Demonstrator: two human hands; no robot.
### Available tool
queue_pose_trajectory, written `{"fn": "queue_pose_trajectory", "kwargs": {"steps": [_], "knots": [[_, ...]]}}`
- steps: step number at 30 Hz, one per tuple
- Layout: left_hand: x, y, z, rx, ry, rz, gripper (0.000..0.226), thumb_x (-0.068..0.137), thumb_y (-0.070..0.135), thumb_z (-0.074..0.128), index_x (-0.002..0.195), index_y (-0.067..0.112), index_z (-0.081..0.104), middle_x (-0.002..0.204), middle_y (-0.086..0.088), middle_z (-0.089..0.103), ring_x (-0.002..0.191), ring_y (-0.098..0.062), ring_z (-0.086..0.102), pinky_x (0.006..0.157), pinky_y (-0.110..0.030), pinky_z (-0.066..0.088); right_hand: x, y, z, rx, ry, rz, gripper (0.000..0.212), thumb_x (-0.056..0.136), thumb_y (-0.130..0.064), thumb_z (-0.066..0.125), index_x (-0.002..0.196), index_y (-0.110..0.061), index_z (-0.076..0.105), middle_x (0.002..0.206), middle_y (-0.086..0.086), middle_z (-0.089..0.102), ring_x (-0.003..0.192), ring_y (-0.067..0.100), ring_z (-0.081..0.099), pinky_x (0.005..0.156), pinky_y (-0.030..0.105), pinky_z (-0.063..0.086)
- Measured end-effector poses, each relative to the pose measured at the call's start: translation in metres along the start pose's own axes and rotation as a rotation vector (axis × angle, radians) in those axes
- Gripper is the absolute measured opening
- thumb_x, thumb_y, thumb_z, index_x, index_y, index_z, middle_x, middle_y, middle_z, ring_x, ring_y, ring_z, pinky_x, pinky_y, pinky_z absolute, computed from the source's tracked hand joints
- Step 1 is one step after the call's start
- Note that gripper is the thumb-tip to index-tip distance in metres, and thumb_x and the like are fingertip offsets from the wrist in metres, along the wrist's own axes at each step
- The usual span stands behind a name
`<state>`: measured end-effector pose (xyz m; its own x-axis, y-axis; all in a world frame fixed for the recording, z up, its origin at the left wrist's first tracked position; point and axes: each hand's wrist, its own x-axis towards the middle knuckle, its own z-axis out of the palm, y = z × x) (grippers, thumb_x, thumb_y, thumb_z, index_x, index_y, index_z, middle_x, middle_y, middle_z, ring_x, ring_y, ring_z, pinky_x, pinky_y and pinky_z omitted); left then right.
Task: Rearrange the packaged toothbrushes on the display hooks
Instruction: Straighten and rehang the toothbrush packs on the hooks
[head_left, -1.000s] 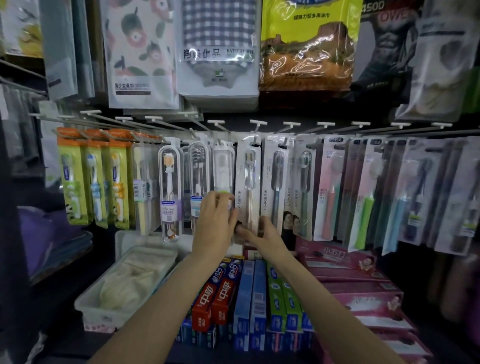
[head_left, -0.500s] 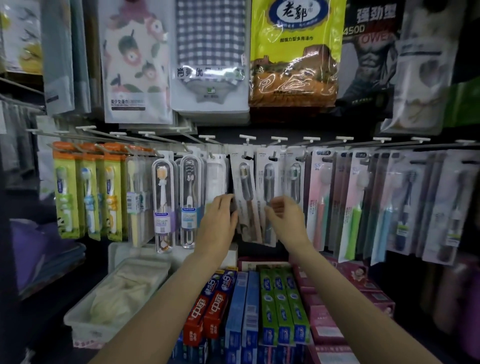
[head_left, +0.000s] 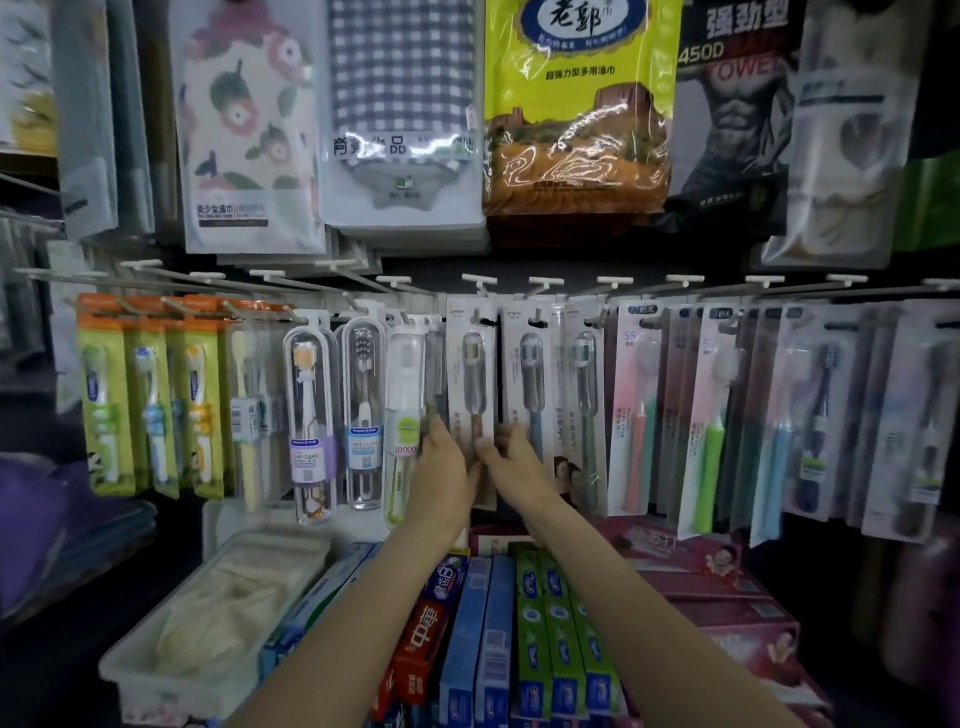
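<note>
2 hands at white pack (head_left: 471, 374) hanging on hook (head_left: 480, 283), mid row: left hand (head_left: 442, 467) grips lower left edge, right hand (head_left: 511, 457) pinches lower right; tray (head_left: 156, 670) holds cloth (head_left: 228, 608)

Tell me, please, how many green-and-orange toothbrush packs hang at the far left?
3, side by side: left pack, middle pack, right pack. More may hang hidden behind each.

Dim, uneven light was recorded; corners and lower left were lost in shadow. Glare was seen on the yellow bag (head_left: 576, 114) top centre. Edges were blurred and bent by wide-angle distortion.
</note>
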<state>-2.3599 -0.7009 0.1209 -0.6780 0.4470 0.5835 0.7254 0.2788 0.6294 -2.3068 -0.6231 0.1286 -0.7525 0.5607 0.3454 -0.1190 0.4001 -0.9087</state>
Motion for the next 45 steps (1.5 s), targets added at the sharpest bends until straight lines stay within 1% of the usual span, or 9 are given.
{"fn": "queue_pose_trajectory", "kwargs": {"steps": [4,12,18,25,32,36,40,42,45], "knots": [[-0.004,-0.003,-0.002,0.006,0.009,0.001,0.051,0.086,0.011,0.060,0.128,0.002,0.033,0.121,-0.017,0.053,0.107,-0.026,0.056,0.086,-0.035,0.048,0.000,0.005,0.007,0.048,-0.022,-0.012,0.019,0.099,-0.015,0.041,0.112,-0.004,0.049,0.118,0.018,0.055,0.098,0.019,0.053,0.080,0.025,0.043],[-0.010,0.003,-0.004,0.018,0.045,0.041,0.051,0.084,0.012,0.062,0.125,0.001,0.034,0.120,-0.018,0.048,0.106,-0.029,0.053,0.082,-0.030,0.047,-0.005,0.007,0.007,0.313,-0.145,0.060,0.012,0.096,-0.023,0.047,0.102,-0.017,0.056,0.101,0.005,0.064,0.099,0.015,0.060,0.088,0.028,0.048],[-0.017,0.008,-0.013,0.023,0.003,0.020,0.030,0.085,0.022,0.062,0.104,0.003,0.048,0.093,-0.004,0.050,0.085,-0.019,0.053,0.064,-0.024,0.039,-0.009,0.004,0.005,0.408,-0.188,0.154,0.064,0.085,-0.041,0.060,0.137,-0.010,0.041,0.135,0.009,0.051,0.125,0.023,0.049,0.108,0.038,0.037],[-0.017,0.007,-0.011,-0.049,0.018,0.063,0.039,0.082,0.009,0.063,0.118,0.006,0.048,0.109,-0.008,0.052,0.101,-0.019,0.051,0.079,-0.022,0.040,-0.013,0.004,-0.012,0.371,-0.198,0.066,0.014,0.095,-0.017,0.049,0.092,-0.009,0.061,0.084,0.005,0.067,0.077,0.015,0.065,0.065,0.028,0.052],[-0.011,-0.004,-0.020,-0.071,-0.181,-0.021,0.029,0.083,0.006,0.062,0.109,0.002,0.049,0.087,0.001,0.056,0.087,-0.016,0.061,0.052,-0.008,0.045,-0.014,0.012,0.002,0.299,-0.153,0.126,0.017,0.091,-0.015,0.057,0.104,-0.005,0.059,0.108,0.019,0.065,0.096,0.026,0.063,0.085,0.039,0.053],[-0.025,-0.018,-0.020,-0.038,-0.225,0.019,0.025,0.083,0.017,0.066,0.100,0.010,0.050,0.085,0.004,0.055,0.080,-0.011,0.055,0.057,-0.008,0.042,-0.020,0.030,0.008,0.238,-0.027,0.152,0.030,0.092,-0.023,0.057,0.116,-0.004,0.056,0.118,0.014,0.061,0.104,0.022,0.058,0.086,0.031,0.048],[-0.063,-0.060,-0.019,0.078,-0.350,-0.021,0.031,0.082,0.004,0.064,0.112,0.006,0.056,0.107,-0.009,0.059,0.100,-0.021,0.058,0.089,-0.032,0.048,-0.060,0.076,0.012,0.043,0.001,0.263,0.033,0.085,-0.027,0.066,0.108,-0.008,0.052,0.100,0.001,0.052,0.096,0.014,0.050,0.084,0.025,0.042],[-0.078,-0.077,-0.015,0.188,-0.405,0.001,0.034,0.080,0.002,0.064,0.114,0.006,0.059,0.112,-0.011,0.055,0.106,-0.022,0.054,0.090,-0.021,0.040,-0.075,0.091,0.022,-0.164,-0.107,0.342,0.022,0.087,-0.022,0.065,0.090,-0.004,0.053,0.085,0.007,0.052,0.081,0.015,0.052,0.071,0.026,0.041],[-0.082,-0.078,-0.011,0.160,-0.411,-0.039,0.038,0.079,-0.001,0.063,0.117,0.003,0.059,0.117,-0.014,0.054,0.109,-0.024,0.052,0.083,-0.015,0.035,-0.065,0.085,0.034,-0.220,-0.079,0.259,0.027,0.087,-0.012,0.061,0.106,0.006,0.056,0.095,0.017,0.062,0.091,0.027,0.059,0.074,0.029,0.044]]}}
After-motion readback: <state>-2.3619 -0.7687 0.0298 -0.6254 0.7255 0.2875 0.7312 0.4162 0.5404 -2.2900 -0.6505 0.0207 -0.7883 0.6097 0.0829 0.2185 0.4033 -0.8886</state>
